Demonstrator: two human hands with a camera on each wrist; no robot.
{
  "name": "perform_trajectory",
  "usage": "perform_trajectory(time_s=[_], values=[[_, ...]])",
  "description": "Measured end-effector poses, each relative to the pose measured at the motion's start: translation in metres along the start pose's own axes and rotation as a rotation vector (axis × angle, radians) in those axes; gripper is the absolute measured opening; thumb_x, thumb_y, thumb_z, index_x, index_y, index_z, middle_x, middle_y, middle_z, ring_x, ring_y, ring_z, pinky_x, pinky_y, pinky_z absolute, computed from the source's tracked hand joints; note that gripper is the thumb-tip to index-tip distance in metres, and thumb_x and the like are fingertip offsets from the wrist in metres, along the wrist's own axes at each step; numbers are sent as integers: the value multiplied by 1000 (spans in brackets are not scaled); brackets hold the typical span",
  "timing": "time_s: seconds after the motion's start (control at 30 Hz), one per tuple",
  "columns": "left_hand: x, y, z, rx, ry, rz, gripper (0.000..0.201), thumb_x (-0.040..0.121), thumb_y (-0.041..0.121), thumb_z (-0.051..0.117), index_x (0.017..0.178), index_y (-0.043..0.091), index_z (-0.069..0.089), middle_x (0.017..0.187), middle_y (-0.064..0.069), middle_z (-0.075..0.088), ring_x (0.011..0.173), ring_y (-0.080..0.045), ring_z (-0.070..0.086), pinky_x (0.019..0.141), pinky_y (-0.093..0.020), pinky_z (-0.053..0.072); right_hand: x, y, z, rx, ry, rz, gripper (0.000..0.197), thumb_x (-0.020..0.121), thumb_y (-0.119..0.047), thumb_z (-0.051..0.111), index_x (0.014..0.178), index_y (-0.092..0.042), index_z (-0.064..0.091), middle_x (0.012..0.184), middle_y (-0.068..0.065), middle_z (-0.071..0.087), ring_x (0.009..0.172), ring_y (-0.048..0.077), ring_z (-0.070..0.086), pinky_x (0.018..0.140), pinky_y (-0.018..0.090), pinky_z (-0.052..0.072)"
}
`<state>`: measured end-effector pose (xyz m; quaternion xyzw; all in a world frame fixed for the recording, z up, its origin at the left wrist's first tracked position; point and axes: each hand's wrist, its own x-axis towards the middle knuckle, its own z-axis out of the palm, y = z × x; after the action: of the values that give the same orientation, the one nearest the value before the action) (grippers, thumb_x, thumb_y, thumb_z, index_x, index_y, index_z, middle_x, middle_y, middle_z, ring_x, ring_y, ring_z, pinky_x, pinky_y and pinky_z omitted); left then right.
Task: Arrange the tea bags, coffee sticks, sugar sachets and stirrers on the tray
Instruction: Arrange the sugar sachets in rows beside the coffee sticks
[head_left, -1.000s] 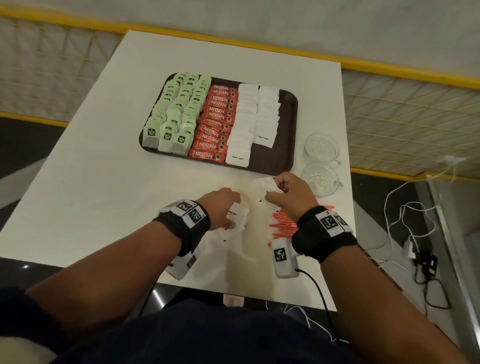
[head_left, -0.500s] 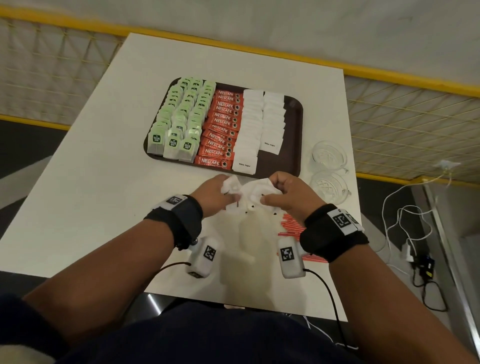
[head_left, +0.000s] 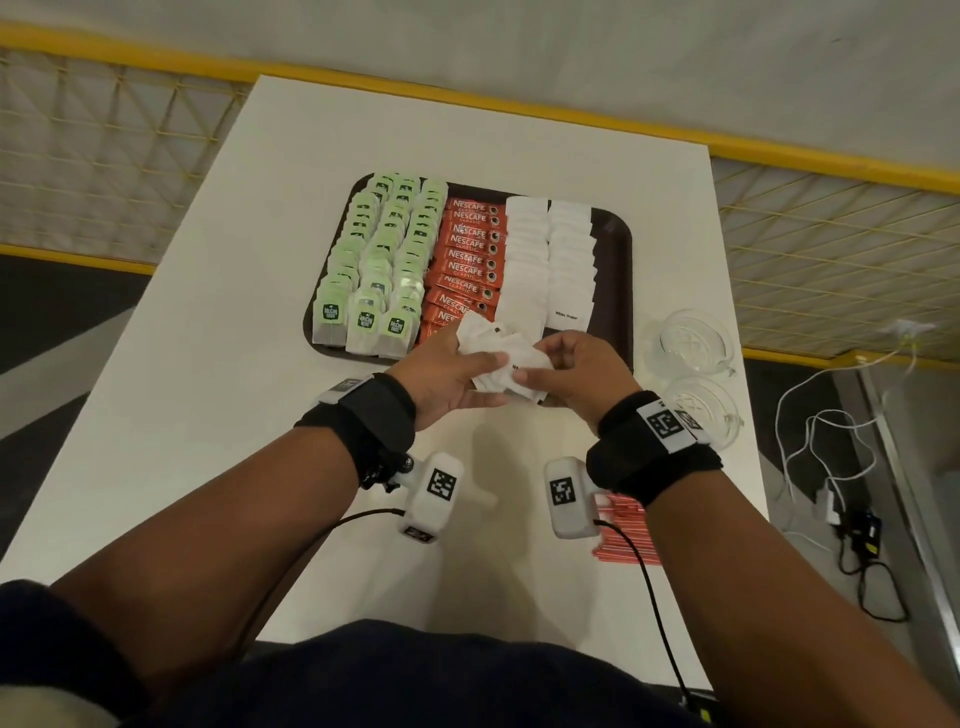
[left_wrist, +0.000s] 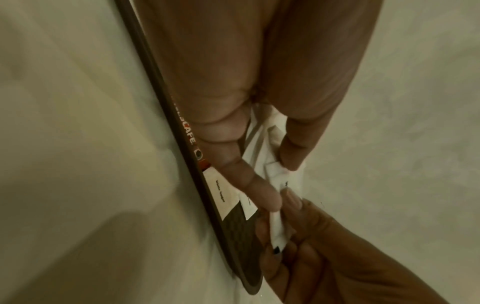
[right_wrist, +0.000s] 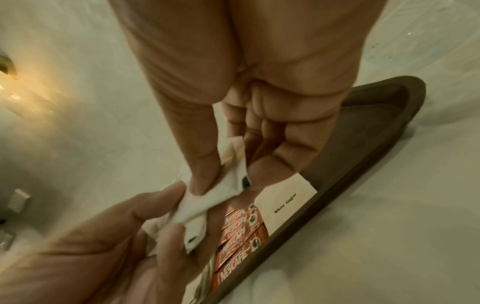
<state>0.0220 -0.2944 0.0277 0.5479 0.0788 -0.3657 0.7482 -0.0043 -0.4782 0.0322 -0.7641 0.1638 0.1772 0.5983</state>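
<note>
White rectangular table (head_left: 218, 395), bearing a dark brown rectangular plastic tray (head_left: 615, 244) with rounded corners. On the tray, from its left side: three columns of pale green tagged tea bags (head_left: 384, 260), overlapping; one column of orange-red Nescafé coffee sticks (head_left: 470, 249); two columns of white paper sugar sachets (head_left: 548, 249) printed "White Sugar", the right column stopping short of the near rim. Loose bunch of white paper sugar sachets (head_left: 501, 358), crumpled together, held above the near edge of the tray between both hands. Left hand (head_left: 441, 376): thumb and fingers (left_wrist: 262, 189) curled round the left side of the bunch. Right hand (head_left: 582, 376): thumb and fingers (right_wrist: 205, 176) pinching its right side; the two hands nearly meet. Thin red stirrers (head_left: 623, 530), a loose pile on the table near the right forearm, partly hidden by the wrist camera. Two clear glass cups (head_left: 693, 338), on the table just right of the tray. White and black cables (head_left: 826, 467), on the floor to the right of the table.
</note>
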Motion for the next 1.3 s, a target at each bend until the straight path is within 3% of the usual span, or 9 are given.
perform_trajectory(time_s=[0.2,0.33,0.43,0.6,0.77,0.97,1.03,1.13,1.3], values=[[20,10,-17,-21,47,36,49,93,4,63,137,15,44,129,-12,64,106,-32,69,74,-37,61,22,8,-9,42,180,24,12,85,-12,74,94,-9,68,93,8,74,75,17,68,63,26,54],[29,14,-34,-1,73,21,50,94,5,62,139,18,44,128,-13,63,105,-33,69,76,-40,60,48,14,-32,-287,387,8,16,94,-12,60,109,-11,67,106,8,71,97,26,67,86,35,55],[35,18,-39,16,80,2,50,94,4,60,138,20,44,129,-12,63,109,-33,67,76,-38,59,68,9,-41,-535,371,25,24,96,-10,55,118,-11,64,119,10,65,111,27,60,87,23,40],[43,23,-42,-3,91,-12,45,95,1,56,136,15,45,129,-11,61,107,-29,67,75,-38,60,94,2,-40,-627,374,76,25,87,-16,69,110,-14,61,112,6,63,106,23,59,81,23,39],[45,22,-46,5,84,-11,42,95,2,57,133,17,49,124,-9,66,101,-24,71,79,-39,60,106,13,-38,-555,456,188,33,76,-25,80,93,-16,53,96,6,66,91,27,67,82,34,53],[47,20,-43,12,112,17,45,90,2,65,129,20,51,127,-6,64,111,-26,66,81,-39,60,94,2,-36,-554,536,137,42,82,-33,75,108,-8,52,98,6,59,98,27,60,76,29,40],[49,18,-39,7,145,27,46,88,2,68,126,20,51,125,-7,64,109,-26,67,76,-36,60,85,-6,-29,-473,498,65,33,86,-40,69,99,-13,55,94,0,61,95,23,62,74,29,41],[53,16,-31,31,160,51,53,84,1,72,130,18,50,124,-7,66,105,-25,69,70,-31,58,69,-18,-15,-364,226,-14,32,86,-50,67,95,-20,61,93,-5,66,87,14,65,74,29,52],[57,14,-21,121,118,68,50,82,5,76,125,16,53,121,-12,65,101,-27,70,68,-32,58,57,-17,-9,-340,39,-44,19,89,-25,71,101,-12,67,81,-2,70,64,6,63,60,19,50]])
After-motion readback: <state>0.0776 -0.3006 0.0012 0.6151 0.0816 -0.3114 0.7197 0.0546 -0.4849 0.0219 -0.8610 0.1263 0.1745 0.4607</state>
